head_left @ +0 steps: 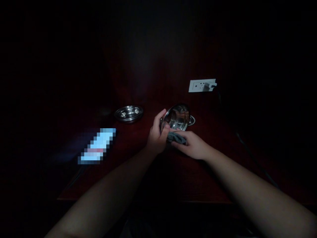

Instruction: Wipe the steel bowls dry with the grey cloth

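Note:
A shiny metal bowl is held tilted over the table, its inside facing me. My left hand grips its left rim, thumb on the near side and fingers behind. My right hand is closed on a bunched dark grey-green cloth, which lies against the lower near edge of the bowl. Some of the right fingers reach in over the rim. Behind the bowl to the right, a small round metal piece shows only in part.
Shallow metal bowls, seemingly stacked, stand at the back left of the dark red table. A lit phone, blurred out, lies at the left. A white wall socket holds a plugged-in charger. A thin cable runs along the right.

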`<act>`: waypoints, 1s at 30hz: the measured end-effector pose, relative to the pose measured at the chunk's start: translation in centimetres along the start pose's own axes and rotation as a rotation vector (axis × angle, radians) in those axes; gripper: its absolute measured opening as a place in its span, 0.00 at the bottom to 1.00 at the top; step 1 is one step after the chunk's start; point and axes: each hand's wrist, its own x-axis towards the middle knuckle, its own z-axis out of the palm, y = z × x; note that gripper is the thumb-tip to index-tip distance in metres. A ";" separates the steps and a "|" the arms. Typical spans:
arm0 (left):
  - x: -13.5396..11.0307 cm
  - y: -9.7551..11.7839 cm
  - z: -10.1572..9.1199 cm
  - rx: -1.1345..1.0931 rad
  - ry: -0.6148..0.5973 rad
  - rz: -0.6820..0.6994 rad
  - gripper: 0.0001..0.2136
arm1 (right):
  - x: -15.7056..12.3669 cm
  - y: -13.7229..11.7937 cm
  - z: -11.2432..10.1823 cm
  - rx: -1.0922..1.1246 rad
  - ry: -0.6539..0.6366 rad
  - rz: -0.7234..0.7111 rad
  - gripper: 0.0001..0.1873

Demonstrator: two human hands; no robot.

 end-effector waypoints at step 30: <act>-0.3 0.7 0.2 -0.090 -0.251 -0.054 0.31 | 0.4 0.6 0.3 0.944 0.311 0.377 0.14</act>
